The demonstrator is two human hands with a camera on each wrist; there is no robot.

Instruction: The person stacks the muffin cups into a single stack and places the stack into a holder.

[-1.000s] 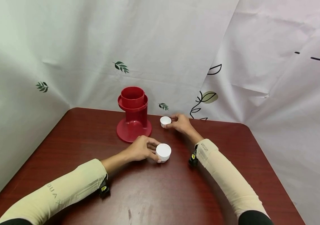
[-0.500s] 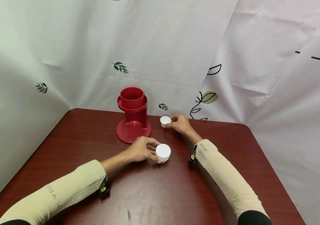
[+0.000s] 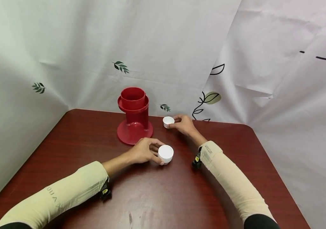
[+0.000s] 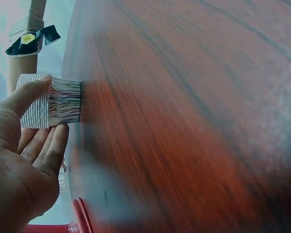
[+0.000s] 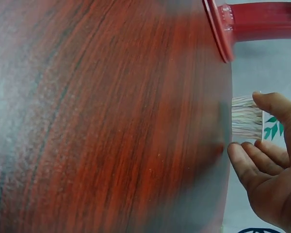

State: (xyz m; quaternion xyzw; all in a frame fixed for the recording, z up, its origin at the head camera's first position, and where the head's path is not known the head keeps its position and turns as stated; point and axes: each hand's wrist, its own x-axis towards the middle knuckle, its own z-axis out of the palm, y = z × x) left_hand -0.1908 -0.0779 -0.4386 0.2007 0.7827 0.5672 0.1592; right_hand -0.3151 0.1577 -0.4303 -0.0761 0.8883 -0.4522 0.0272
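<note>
My left hand [image 3: 144, 152] grips a small round white jar [image 3: 165, 153] between thumb and fingers, near the middle of the table. In the left wrist view this jar [image 4: 65, 101] shows a ribbed white cap over a body with wavy coloured lines, its base right at the tabletop. Farther back, my right hand [image 3: 184, 125] is at a second small white tub [image 3: 168, 122], thumb on one side and fingers on the other. The right wrist view shows that tub's lined side [image 5: 246, 117] between thumb and fingers, its upper part partly covered by the thumb.
A red stand [image 3: 135, 124] with a round base and a cup-like top is at the back of the table [image 3: 185, 197], left of the tub. White printed sheeting [image 3: 163, 47] hangs behind the table. Black wrist devices [image 3: 105, 191] sit under both sleeves.
Both hands keep their places on the two white containers; only the head view has shifted very slightly.
</note>
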